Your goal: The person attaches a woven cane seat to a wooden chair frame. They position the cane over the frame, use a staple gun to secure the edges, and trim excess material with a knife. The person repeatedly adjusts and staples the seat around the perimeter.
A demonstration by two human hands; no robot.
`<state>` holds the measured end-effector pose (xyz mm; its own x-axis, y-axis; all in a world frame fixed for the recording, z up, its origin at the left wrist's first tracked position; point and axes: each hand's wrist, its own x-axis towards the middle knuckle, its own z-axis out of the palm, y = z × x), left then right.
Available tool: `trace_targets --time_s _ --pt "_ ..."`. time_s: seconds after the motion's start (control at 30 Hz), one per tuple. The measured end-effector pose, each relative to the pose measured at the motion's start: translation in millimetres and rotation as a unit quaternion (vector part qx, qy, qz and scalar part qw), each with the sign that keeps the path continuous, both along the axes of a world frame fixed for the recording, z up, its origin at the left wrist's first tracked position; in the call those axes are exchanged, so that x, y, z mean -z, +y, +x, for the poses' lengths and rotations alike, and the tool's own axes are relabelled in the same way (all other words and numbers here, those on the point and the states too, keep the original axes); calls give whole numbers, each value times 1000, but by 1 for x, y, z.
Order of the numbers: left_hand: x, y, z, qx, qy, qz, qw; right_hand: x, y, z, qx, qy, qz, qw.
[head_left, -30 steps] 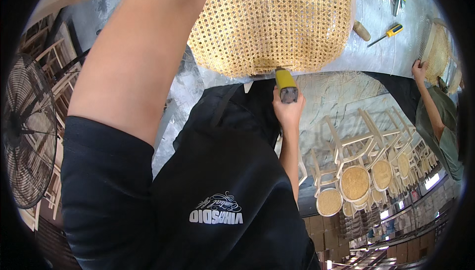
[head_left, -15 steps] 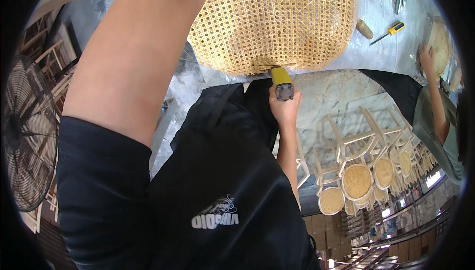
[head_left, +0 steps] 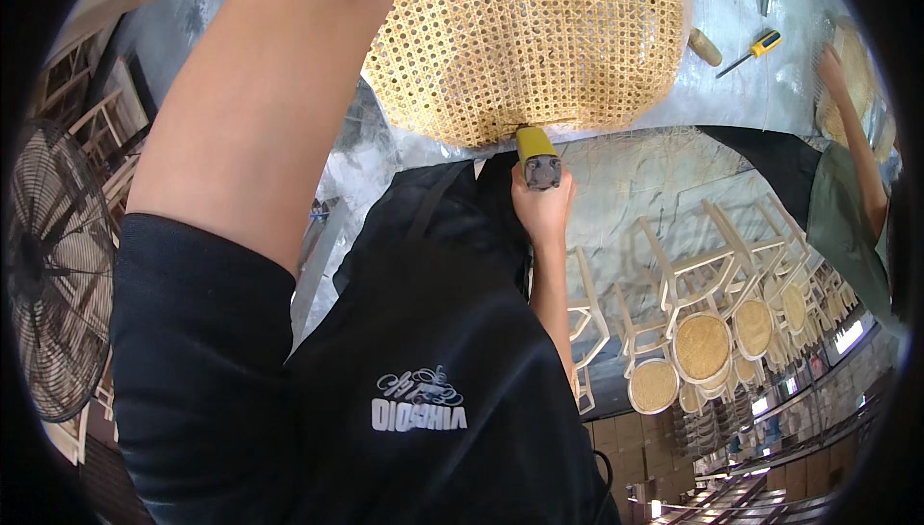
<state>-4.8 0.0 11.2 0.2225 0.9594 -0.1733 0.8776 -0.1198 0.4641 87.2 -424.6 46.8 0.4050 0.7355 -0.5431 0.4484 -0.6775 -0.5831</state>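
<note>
Cane webbing (head_left: 529, 39) is spread at 12 o'clock, its 6 o'clock edge met by a yellow pistol-style tool (head_left: 536, 144) gripped in the right hand (head_left: 544, 203), presumably for steady aim; left hand's fingers unseen, grip untellable.

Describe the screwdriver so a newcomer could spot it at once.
Find the big woven cane sheet at the top centre. Just right of it, past a short wooden peg, lies the screwdriver. Unlike the plain tan peg, it has a yellow-and-black handle and a thin dark shaft pointing down-left.
</note>
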Motion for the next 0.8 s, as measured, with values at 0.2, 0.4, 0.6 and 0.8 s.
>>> trace_targets --time_s 0.2,0.4,0.6,0.8 --pt "7 2 -2 4 -2 9 1000 -17 -39 21 185 115 12 976" --pt "10 12 -2 34 23 15 999 -13 -77 62 175 -7 6 985" --pt "13 9 0 14 -4 55 998 -21 -83 54 152 -41 44 987" --pt "9 12 4 -13 55 14 998 -18 -84 49 40 -35 152 987"
